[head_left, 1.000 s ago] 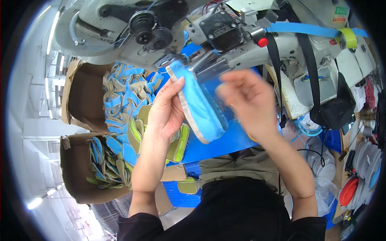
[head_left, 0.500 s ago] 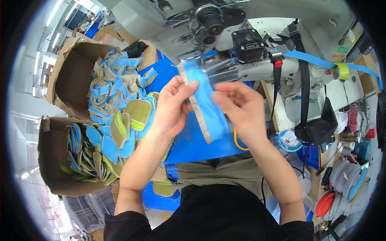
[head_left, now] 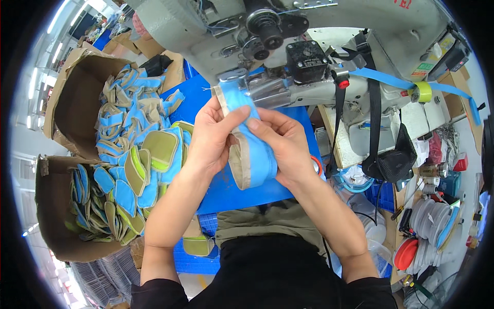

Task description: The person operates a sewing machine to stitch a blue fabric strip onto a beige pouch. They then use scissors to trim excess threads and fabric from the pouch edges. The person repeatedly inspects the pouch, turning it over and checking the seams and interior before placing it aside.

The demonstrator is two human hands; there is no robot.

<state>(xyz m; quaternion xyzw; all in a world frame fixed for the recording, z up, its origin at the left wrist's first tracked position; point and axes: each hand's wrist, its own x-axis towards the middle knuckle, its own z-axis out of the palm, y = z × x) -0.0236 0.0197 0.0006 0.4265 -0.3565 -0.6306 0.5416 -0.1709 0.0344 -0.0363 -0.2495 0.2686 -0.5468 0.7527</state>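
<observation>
A blue fabric band with beige edging (head_left: 257, 162) hangs in a loop below the presser foot of a grey sewing machine (head_left: 234, 75). Its upper end lies at the foot. My left hand (head_left: 213, 131) pinches the band's beige edge, thumb on the blue face and fingers behind it. From the other side my right hand (head_left: 285, 144) grips the same band, thumb pressed on the front near my left thumb. Part of the fingers of both hands is hidden behind the cloth. A loose thread end sticks out by the band's upper left edge.
Left of the blue table (head_left: 221, 193) stand two open cardboard boxes (head_left: 51, 206). Blue-and-beige bands (head_left: 136, 110) and olive-and-blue padded pieces (head_left: 159, 149) are heaped there. A blue tape (head_left: 386, 76) runs through a yellow ring (head_left: 423, 92) at right. A black strap (head_left: 375, 103) hangs nearby.
My right hand has come in from beside the band and closed on it. The band's lower part has curled into a rounder loop. The whole view has shifted slightly.
</observation>
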